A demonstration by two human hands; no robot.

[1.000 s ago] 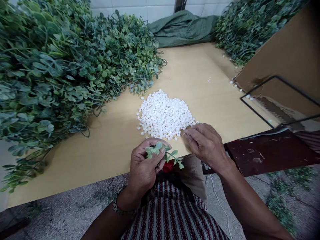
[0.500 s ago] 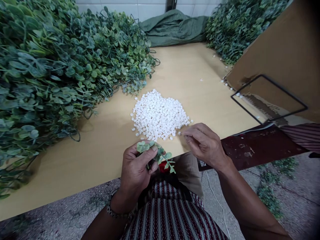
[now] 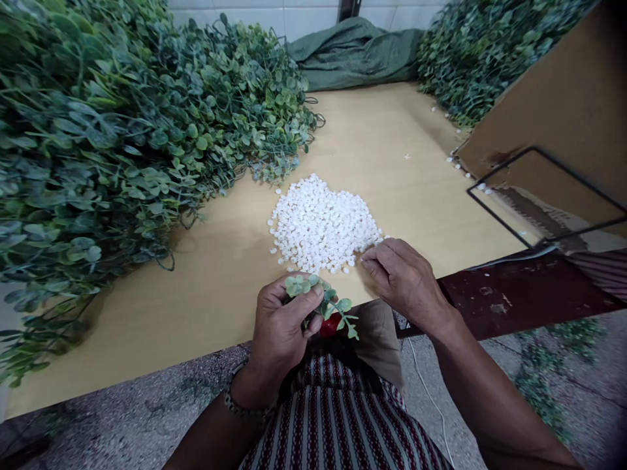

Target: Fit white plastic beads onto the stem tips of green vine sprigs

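My left hand point(image 3: 289, 316) is closed on a sprig of artificial greenery point(image 3: 324, 297), its small round leaves sticking out past thumb and fingers. Just beyond it, on the tabletop, lies a heap of small white round plastic pieces point(image 3: 323, 222). At the heap's near right edge, my right hand point(image 3: 404, 277) has thumb and forefinger pinched together, with the fingertips down at the table. Whether a white piece is between those fingertips is hidden.
Piled artificial foliage point(image 3: 147, 137) covers the table's left side, and more foliage point(image 3: 490, 59) stands back right. A green cloth sack point(image 3: 360, 55) lies at the back. On the right are a cardboard sheet point(image 3: 548, 98) and a black wire frame point(image 3: 504, 219). The wooden tabletop point(image 3: 206, 326) ends before my lap.
The whole view has shifted slightly, moving the scene rightward. My right fingertips have come closer to the heap's edge, where a loose white piece lay. My left hand still holds the sprig.
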